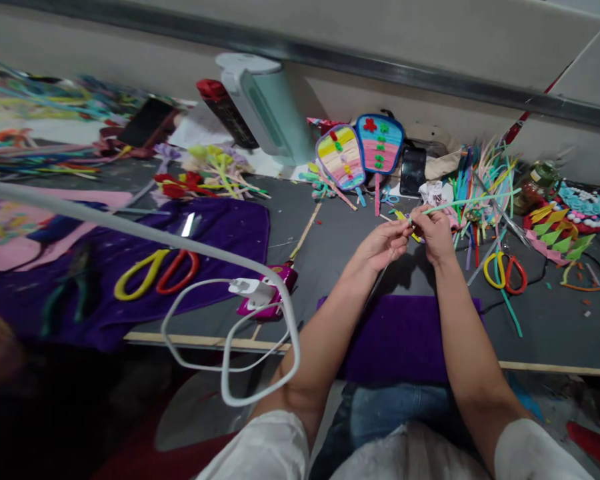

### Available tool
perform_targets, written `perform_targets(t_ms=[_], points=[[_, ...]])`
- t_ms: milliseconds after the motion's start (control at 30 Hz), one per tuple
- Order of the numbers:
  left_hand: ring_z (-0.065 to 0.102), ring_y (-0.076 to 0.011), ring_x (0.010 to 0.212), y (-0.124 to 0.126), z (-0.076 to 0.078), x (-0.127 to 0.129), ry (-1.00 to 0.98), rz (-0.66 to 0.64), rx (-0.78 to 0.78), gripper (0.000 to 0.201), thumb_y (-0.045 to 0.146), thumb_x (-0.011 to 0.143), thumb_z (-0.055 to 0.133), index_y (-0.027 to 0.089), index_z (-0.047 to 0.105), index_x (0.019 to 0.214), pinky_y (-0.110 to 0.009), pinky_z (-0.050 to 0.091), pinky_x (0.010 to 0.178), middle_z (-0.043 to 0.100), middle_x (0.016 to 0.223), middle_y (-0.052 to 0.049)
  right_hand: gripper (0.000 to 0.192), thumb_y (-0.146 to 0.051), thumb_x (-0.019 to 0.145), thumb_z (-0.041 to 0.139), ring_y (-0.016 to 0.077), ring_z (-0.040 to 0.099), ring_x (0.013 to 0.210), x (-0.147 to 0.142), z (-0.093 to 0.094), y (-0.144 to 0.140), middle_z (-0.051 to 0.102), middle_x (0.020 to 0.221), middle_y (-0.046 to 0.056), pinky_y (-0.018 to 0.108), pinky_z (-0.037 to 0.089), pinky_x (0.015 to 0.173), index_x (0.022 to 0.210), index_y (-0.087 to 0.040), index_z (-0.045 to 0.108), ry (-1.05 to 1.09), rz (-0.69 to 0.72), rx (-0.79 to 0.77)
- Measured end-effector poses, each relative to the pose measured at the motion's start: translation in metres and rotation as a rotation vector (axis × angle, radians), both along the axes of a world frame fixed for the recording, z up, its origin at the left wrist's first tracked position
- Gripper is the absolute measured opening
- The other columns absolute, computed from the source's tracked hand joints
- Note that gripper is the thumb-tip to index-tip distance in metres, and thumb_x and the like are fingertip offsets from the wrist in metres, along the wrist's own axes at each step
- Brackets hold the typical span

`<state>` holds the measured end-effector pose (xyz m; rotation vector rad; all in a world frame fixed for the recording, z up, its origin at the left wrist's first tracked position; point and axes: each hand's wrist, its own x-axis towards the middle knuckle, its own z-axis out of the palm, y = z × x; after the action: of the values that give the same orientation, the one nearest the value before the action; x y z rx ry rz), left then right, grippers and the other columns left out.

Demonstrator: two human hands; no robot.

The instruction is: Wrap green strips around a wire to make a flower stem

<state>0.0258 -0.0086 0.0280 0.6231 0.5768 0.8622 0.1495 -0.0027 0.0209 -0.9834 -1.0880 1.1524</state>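
Note:
A light green pipe cleaner [473,201] stretches out to the right from my fingertips, above the table. My right hand [436,232] pinches it near its left end. Close beside, my left hand [386,244] is closed at that same end, its fingertips almost touching the right ones. A thin dark strand hangs below my left palm; I cannot make out what it is. Below my forearms lies a folded purple cloth [397,340]. Yellow-and-red handled scissors [505,272] rest to the right of my right hand.
Behind my hands stand two fan-shaped pipe-cleaner crafts [341,159] and a bundle of pipe cleaners [485,180]. A pale green jug [275,110] stands by the wall. A white cable [190,250] loops across the left foreground. Pliers [75,287] and other scissors [163,270] lie on purple cloth.

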Motion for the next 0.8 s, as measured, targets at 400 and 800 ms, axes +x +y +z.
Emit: perform_targets(t_ms=[400,800], points=[[0.051,-0.0064,0.037,-0.003,-0.012,0.01,0.181,0.268,0.214,0.026,0.026,0.06,0.077,0.012,0.06,0.075,-0.023,0.049,0.042,0.058,0.059,0.004,0.013,-0.028,0.069,0.061,0.0093,0.044,0.056,0.005,-0.003,0.002,0.05,0.06,-0.004,0.024,0.037,0.057,0.065,-0.017,0.055,-0.311,-0.21,0.16],[0.034,0.0018,0.033,-0.001,-0.001,0.0,-0.049,0.01,-0.089,0.006,0.009,0.074,0.064,0.01,0.058,0.074,-0.01,0.034,0.034,0.052,0.055,0.005,0.018,-0.032,0.067,0.066,0.0053,0.034,0.046,0.005,0.007,-0.005,0.044,0.054,-0.007,0.02,0.025,0.045,0.066,-0.019,0.054,0.015,0.076,0.001]])
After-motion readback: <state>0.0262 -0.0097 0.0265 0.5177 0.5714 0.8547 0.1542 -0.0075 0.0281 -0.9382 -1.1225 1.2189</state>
